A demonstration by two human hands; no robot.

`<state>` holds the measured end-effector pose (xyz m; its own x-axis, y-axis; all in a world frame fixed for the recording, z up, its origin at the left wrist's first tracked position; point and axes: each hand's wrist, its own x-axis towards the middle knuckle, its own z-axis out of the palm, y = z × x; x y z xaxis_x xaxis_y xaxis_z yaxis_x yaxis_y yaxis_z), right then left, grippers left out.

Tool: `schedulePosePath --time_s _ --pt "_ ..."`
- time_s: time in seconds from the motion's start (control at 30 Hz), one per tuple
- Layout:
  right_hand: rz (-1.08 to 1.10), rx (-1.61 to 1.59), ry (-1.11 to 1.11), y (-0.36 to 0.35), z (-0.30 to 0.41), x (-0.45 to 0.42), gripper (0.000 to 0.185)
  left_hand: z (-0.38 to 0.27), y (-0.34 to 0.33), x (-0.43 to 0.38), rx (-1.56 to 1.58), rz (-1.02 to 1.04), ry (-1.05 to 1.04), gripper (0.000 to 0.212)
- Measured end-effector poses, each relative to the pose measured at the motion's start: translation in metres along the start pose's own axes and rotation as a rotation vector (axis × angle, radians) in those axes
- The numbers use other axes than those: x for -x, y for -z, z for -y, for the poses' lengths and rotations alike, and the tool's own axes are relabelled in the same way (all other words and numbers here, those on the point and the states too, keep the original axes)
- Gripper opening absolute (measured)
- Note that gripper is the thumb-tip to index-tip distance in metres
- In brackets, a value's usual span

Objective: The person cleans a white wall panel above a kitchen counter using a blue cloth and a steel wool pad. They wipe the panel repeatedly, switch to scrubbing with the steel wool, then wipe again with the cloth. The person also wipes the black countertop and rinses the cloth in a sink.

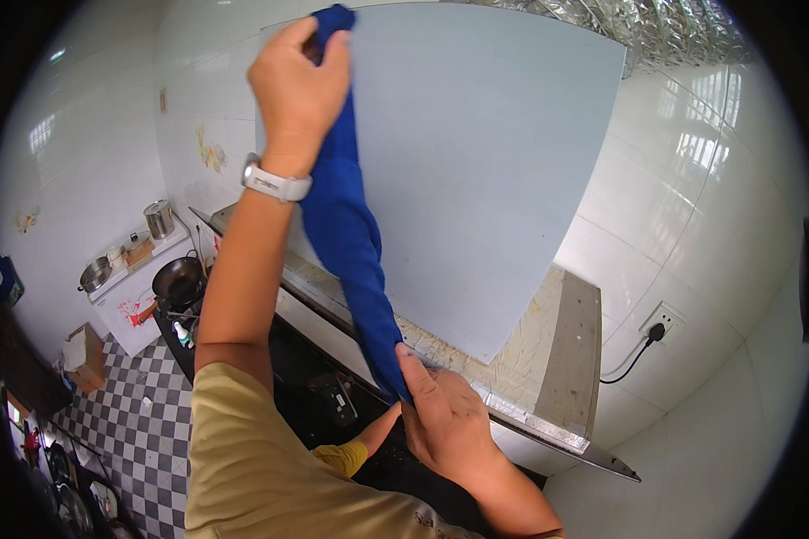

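A long blue cloth point(342, 209) is stretched, bunched and partly twisted, between my two hands. My left hand point(300, 81), raised high with a white-strapped watch point(275, 182) on its wrist, pinches the cloth's upper end between thumb and fingers. Lower down, my right hand point(448, 411) grips the other end, its thumb lying along the fabric. Behind the cloth rises the flat, pale grey panel point(472, 175) of a range hood. Its ledge point(539, 337) looks stained yellowish-brown. Whether the cloth touches the panel cannot be told.
Foil ducting point(681, 34) runs above the panel. A black plug point(656, 331) sits in a wall socket at right. A wok point(177, 279) and pots point(158, 219) stand at left; a cardboard box point(86, 360) rests on the checked floor. A yellow-sleeved forearm point(377, 431), perhaps reflected, shows below.
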<state>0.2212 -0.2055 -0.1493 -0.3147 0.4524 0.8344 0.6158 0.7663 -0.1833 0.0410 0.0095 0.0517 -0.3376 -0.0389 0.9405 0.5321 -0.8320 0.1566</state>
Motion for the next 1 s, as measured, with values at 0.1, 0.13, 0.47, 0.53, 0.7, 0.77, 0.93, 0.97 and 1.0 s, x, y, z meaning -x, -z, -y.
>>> schedulePosePath --time_s 0.1,0.13,0.47,0.53,0.7,0.77,0.93,0.97,1.0 --pt "0.016 -0.005 0.031 0.003 -0.002 0.002 0.068 -0.053 -0.024 0.017 0.156 -0.012 -0.219 0.014" --pt "0.031 -0.001 0.040 0.003 -0.002 0.004 0.067 -0.075 -0.028 0.019 0.336 0.018 -0.335 0.012" --pt "0.004 0.070 0.042 0.003 0.000 0.004 0.067 -0.084 -0.048 -0.006 0.295 -0.025 -0.825 0.006" --pt "0.000 0.080 0.044 0.005 0.001 0.003 0.067 -0.061 -0.022 -0.009 0.214 0.038 -0.580 0.016" --pt "0.052 0.086 0.043 0.001 0.006 -0.012 0.072 0.003 0.001 -0.017 -0.051 -0.064 -0.374 0.013" --pt "0.083 0.109 0.032 -0.003 0.001 -0.017 0.073 0.019 0.008 -0.017 -0.100 -0.014 -0.320 0.020" --pt "0.067 0.129 0.020 -0.021 0.001 -0.025 0.068 0.063 0.006 -0.027 -0.319 -0.219 -0.294 0.017" --pt "0.079 0.145 0.008 -0.021 -0.001 -0.026 0.069 0.067 0.007 -0.027 -0.358 -0.254 -0.262 0.016" --pt "0.087 0.156 -0.006 -0.022 -0.002 -0.026 0.069 0.067 0.013 -0.025 -0.375 -0.198 -0.097 0.020"
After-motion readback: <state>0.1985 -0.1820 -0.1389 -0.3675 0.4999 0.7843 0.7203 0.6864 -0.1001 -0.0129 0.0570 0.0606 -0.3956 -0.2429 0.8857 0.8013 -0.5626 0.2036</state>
